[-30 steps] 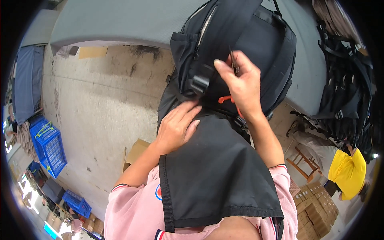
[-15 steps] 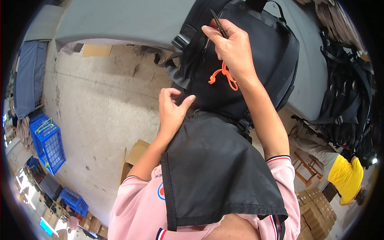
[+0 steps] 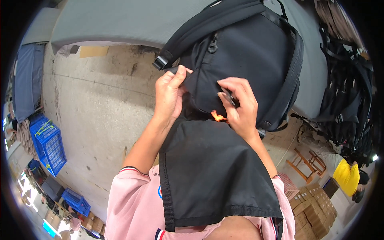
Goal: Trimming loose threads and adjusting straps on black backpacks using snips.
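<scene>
A black backpack (image 3: 248,56) lies on the grey-covered table in front of me, its padded shoulder strap (image 3: 212,24) running across the top left. At the bag's left edge, my left hand (image 3: 170,90) pinches a black webbing strap (image 3: 173,69) just below a plastic buckle (image 3: 160,62). My right hand (image 3: 242,104) is closed around small dark thread snips (image 3: 229,96), mostly hidden by the fingers, over the bag's lower part. An orange cord (image 3: 218,116) hangs out beside that hand. A zipper pull (image 3: 213,47) shows on the bag above both hands.
The grey table (image 3: 116,22) stretches behind the bag. More black bags (image 3: 340,88) are heaped at the right. Blue crates (image 3: 48,142) stand on the left. A wooden stool (image 3: 306,164), stacked cartons (image 3: 316,204) and a person in yellow (image 3: 346,176) are at the lower right.
My right hand has come down and toward me with the snips. My left hand has moved up and taken hold of the strap. The backpack has shifted and its shoulder strap lies differently.
</scene>
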